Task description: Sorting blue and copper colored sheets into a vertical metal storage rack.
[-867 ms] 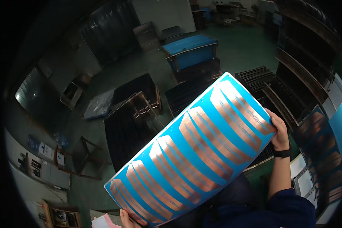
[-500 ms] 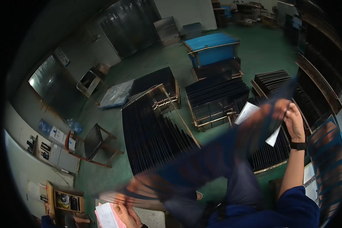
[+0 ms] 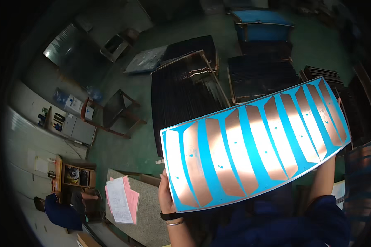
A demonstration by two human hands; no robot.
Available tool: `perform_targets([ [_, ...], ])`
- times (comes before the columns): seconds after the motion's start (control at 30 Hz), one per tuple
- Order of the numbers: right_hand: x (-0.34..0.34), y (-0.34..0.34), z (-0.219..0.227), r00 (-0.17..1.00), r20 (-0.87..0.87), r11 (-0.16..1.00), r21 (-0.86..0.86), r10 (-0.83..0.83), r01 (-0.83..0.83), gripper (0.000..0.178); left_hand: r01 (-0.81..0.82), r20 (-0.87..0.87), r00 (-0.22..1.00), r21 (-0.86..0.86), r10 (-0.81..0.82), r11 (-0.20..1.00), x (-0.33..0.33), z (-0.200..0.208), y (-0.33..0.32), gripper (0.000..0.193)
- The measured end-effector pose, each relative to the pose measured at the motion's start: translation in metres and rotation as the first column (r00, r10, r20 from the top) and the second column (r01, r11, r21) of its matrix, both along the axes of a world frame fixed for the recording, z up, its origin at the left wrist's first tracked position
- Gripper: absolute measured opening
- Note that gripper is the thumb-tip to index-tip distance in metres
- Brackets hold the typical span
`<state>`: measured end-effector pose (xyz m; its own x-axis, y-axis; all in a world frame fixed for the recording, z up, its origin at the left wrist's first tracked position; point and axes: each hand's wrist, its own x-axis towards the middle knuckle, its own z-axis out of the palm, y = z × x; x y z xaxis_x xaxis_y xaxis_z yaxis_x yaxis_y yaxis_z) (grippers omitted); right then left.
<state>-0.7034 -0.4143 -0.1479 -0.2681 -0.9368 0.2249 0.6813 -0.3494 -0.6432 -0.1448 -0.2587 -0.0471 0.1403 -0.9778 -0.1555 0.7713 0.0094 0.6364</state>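
Panel (image 3: 255, 144) between hands (image 3: 165, 196) at its short edges, green floor (image 3: 121, 154) leftward

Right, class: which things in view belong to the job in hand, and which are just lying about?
In the job:
- copper-and-blue panel
- left hand, gripping its left edge
- right hand, at its right edge, mostly hidden

Apparently just lying about:
- white and pink papers, on the speckled tabletop
- chair, unoccupied

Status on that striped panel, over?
Left hand gripping striped panel at left edge. Right hand mostly hidden behind right end. Panel slanted, right end higher in view. Nothing blocking its face.
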Motion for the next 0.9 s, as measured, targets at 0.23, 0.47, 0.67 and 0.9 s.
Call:
perform_targets([
  [0.23,-0.030,-0.002,-0.051,0.981,0.043,0.982,0.011,0.188,-0.189,0.040,-0.076,0.147,0.987,0.052,0.068,0.996,-0.015,-0.010,-0.014,0.046],
  [0.47,-0.004,0.021,-0.020,0.957,0.276,0.994,0.033,0.088,-0.101,0.048,-0.173,0.252,0.952,-0.012,0.170,0.985,-0.015,0.000,-0.013,0.044],
  [0.67,0.011,0.016,-0.005,0.948,0.270,0.973,0.113,0.167,-0.204,0.029,-0.176,0.386,0.900,-0.099,0.201,0.979,-0.010,-0.004,-0.010,0.049],
  [0.9,0.049,0.020,0.024,0.982,0.130,0.973,0.171,0.135,-0.156,0.017,-0.165,0.400,0.898,-0.077,0.182,0.983,0.014,-0.009,0.003,0.054],
])
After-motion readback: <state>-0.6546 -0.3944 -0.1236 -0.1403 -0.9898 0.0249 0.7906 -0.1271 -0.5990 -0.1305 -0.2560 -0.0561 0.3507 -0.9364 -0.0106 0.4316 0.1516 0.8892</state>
